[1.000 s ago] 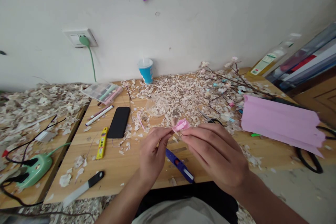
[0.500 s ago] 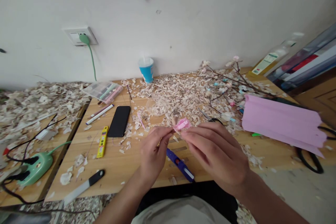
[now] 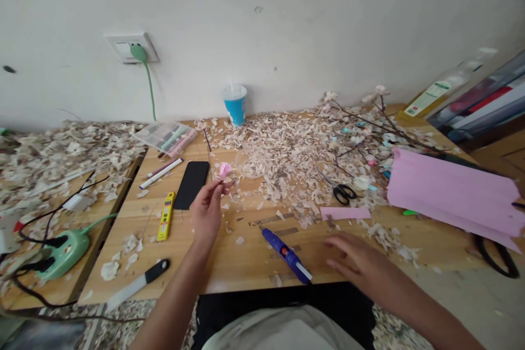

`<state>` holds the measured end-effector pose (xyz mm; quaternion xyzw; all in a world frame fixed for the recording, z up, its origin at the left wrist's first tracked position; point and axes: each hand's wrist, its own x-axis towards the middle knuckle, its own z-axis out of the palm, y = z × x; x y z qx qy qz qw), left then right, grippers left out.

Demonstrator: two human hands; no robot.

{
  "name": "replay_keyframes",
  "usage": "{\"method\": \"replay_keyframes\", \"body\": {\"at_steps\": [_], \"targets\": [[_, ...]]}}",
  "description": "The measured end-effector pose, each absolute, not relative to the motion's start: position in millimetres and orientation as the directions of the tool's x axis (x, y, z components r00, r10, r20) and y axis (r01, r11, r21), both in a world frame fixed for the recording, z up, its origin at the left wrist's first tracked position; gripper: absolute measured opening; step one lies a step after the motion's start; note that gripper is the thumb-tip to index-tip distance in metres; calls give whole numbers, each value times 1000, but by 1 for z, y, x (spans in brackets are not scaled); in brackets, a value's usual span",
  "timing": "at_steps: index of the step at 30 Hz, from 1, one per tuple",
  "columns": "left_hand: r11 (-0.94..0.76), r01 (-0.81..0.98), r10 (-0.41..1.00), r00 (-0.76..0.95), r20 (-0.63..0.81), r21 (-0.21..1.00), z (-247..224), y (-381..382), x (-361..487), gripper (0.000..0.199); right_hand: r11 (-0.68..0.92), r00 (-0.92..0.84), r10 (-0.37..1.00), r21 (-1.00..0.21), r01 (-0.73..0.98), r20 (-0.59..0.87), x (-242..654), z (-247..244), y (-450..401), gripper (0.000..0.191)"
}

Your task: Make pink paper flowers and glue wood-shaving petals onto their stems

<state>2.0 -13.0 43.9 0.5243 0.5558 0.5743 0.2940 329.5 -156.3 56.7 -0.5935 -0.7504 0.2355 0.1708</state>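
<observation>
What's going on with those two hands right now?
Left hand: fingers pinching small pink paper flower. Right hand: empty, open, above wooden table. Blue glue gun lies between them.

One phone (image 3: 192, 185), one cup (image 3: 235, 106), one left hand (image 3: 207, 210), one right hand (image 3: 359, 262) (four altogether).
</observation>
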Motion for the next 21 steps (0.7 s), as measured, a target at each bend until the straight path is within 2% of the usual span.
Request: {"method": "replay_keyframes", "body": {"at_steps": [3,5,8,11,14,17,19,20,21], "targets": [[-194,319,946,-188,262,928,29,-14,2,25,110,-253,958,-642,759,-136,318,37,-177,52],[-184,361,956,-151,252,914,26,-17,6,25,57,-234,955,-658,751,-185,311,37,-180,61],[-176,419,963,-114,244,891,26,-20,9,26,-16,-152,968,-650,760,-201,308,53,-167,51],[-198,461,961,-82,264,865,25,-20,5,27,-63,-38,990,-662,747,-138,306,76,-145,38],[-207,497,947,-114,299,843,20,-17,-3,27,25,-26,1000,-680,733,9,295,98,-118,31],[-184,507,926,-197,321,842,15,-14,-11,28,192,-101,979,-646,739,176,277,117,-82,24],[-164,489,918,-242,314,857,13,-12,-14,28,311,-173,944,-578,754,282,262,128,-49,22],[-154,476,915,-261,307,866,13,-12,-14,28,345,-215,931,-523,779,294,254,133,-30,21],[-147,464,913,-277,300,873,12,-11,-15,28,352,-267,932,-437,828,246,245,137,-11,23]]}}
